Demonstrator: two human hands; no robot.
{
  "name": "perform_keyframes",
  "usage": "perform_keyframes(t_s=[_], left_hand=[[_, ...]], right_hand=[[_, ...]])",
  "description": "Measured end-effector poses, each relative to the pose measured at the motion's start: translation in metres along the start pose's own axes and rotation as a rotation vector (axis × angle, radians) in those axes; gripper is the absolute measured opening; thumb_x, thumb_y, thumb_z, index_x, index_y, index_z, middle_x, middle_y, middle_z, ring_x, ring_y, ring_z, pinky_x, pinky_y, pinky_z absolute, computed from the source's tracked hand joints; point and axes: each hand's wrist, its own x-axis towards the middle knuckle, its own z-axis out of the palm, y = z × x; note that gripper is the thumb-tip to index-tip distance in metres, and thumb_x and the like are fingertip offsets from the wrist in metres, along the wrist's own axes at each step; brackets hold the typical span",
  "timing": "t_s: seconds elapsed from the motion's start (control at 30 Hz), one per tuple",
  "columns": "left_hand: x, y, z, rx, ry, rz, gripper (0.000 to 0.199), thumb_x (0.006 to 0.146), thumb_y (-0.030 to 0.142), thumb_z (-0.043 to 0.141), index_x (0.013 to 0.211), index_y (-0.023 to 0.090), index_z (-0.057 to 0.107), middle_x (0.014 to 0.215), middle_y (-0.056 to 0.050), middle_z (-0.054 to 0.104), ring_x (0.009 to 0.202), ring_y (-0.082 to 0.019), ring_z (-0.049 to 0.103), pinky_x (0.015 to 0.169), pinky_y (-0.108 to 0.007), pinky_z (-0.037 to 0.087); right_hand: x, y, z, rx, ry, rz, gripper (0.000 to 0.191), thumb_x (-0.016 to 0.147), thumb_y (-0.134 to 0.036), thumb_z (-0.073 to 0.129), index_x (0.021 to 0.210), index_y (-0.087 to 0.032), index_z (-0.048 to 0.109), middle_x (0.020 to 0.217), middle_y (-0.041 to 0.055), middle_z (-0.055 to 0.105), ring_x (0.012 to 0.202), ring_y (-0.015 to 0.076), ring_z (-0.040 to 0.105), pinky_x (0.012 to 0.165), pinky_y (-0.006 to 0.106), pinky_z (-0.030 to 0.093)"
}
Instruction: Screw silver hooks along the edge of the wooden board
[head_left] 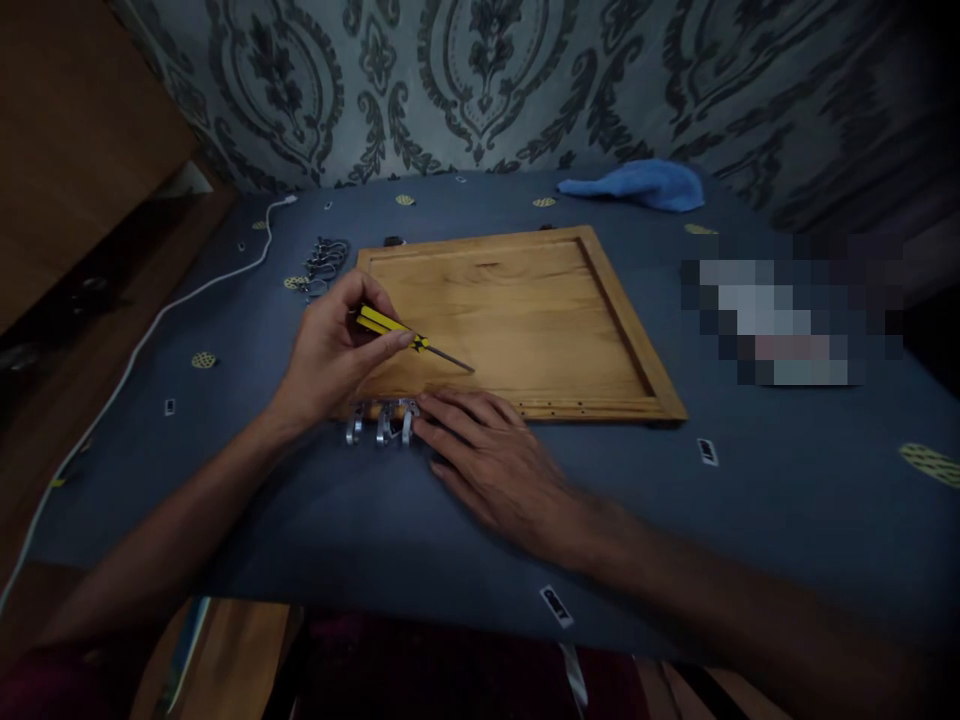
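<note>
A shallow wooden tray or frame [487, 320] with a raised rim lies on the dark cloth. My left hand [330, 345] is closed round the yellow handle of a screwdriver [390, 325], whose metal shaft points right over the panel. Along the near rim, towards its left end, sit several metal hooks [384, 425]. Small dark holes run along that rim to the right of them. My right hand [491, 455] rests on the near rim with its fingers apart, its fingertips beside the rightmost hook.
Loose metal hooks [326, 258] lie beyond my left hand. A white cable [214, 290] runs down the left side. A blue cloth [645, 186] lies at the back, and a blurred-out object [780, 320] at the right. Patterned fabric [480, 90] rises behind.
</note>
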Motion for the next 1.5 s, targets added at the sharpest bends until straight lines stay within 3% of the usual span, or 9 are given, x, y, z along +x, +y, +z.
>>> perform_keyframes(t_s=[0.23,0.43,0.57,0.7,0.87,1.23,1.4,1.5], left_hand=[[0.001,-0.021,-0.002,0.153,-0.344,-0.066,0.021,0.08,0.035,0.072,0.085,0.018,0.061,0.08,0.0,0.064,0.075,-0.016,0.058,0.068,-0.026,0.043],[0.003,-0.015,-0.007,0.381,-0.418,0.084,0.013,0.091,0.032,0.063,0.092,0.019,0.066,0.092,-0.003,0.07,0.091,-0.02,0.064,0.082,-0.031,0.047],[-0.01,0.004,-0.018,0.374,-0.438,0.135,0.022,0.1,0.041,0.057,0.101,0.02,0.065,0.099,-0.003,0.071,0.094,-0.02,0.066,0.085,-0.031,0.05],[-0.036,0.013,-0.025,0.386,-0.554,0.159,0.047,0.094,0.058,0.064,0.121,0.019,0.06,0.114,-0.007,0.071,0.104,-0.023,0.067,0.089,-0.034,0.052],[-0.052,0.002,-0.02,0.448,-0.533,0.175,0.056,0.094,0.062,0.061,0.13,0.019,0.054,0.121,-0.011,0.069,0.113,-0.028,0.065,0.097,-0.042,0.052],[-0.052,-0.006,-0.014,0.347,-0.524,0.059,0.057,0.089,0.053,0.074,0.132,0.023,0.053,0.119,-0.008,0.07,0.112,-0.027,0.066,0.098,-0.042,0.053],[-0.053,-0.009,-0.014,0.352,-0.498,0.088,0.06,0.086,0.054,0.077,0.132,0.023,0.053,0.115,-0.008,0.072,0.112,-0.029,0.066,0.098,-0.045,0.053],[-0.053,-0.009,-0.013,0.343,-0.495,0.075,0.062,0.085,0.052,0.078,0.134,0.024,0.052,0.111,-0.006,0.072,0.109,-0.029,0.067,0.096,-0.045,0.053]], right_hand=[[-0.001,0.001,0.001,-0.026,-0.005,0.004,0.037,0.103,-0.024,0.052,0.138,-0.016,0.059,0.147,0.013,0.062,0.135,0.0292,0.054,0.109,0.052,0.048],[-0.001,0.001,0.001,0.01,-0.008,0.007,0.038,0.102,-0.022,0.054,0.139,-0.017,0.059,0.147,0.0129,0.061,0.137,0.0299,0.052,0.11,0.053,0.047],[0.0,0.002,-0.001,0.021,-0.011,0.005,0.038,0.103,-0.021,0.051,0.14,-0.018,0.059,0.149,0.0126,0.06,0.139,0.0297,0.051,0.11,0.054,0.047],[0.0,0.002,-0.002,0.041,-0.027,0.006,0.039,0.104,-0.022,0.05,0.141,-0.016,0.06,0.148,0.0135,0.06,0.138,0.0304,0.052,0.11,0.053,0.047],[-0.001,0.002,-0.002,0.045,0.001,0.006,0.038,0.103,-0.021,0.049,0.139,-0.017,0.061,0.148,0.0135,0.061,0.137,0.0301,0.053,0.108,0.053,0.049],[-0.001,0.004,-0.003,0.074,0.036,-0.002,0.035,0.102,-0.02,0.05,0.134,-0.013,0.064,0.145,0.0161,0.063,0.134,0.0319,0.056,0.106,0.055,0.052],[-0.001,0.009,-0.003,0.17,0.222,0.05,0.033,0.103,-0.016,0.051,0.132,-0.022,0.066,0.133,0.0111,0.071,0.124,0.0259,0.065,0.103,0.05,0.055],[0.006,0.017,-0.01,0.167,0.282,0.08,0.033,0.101,-0.011,0.052,0.128,-0.021,0.068,0.125,0.011,0.074,0.111,0.025,0.07,0.095,0.046,0.059]])
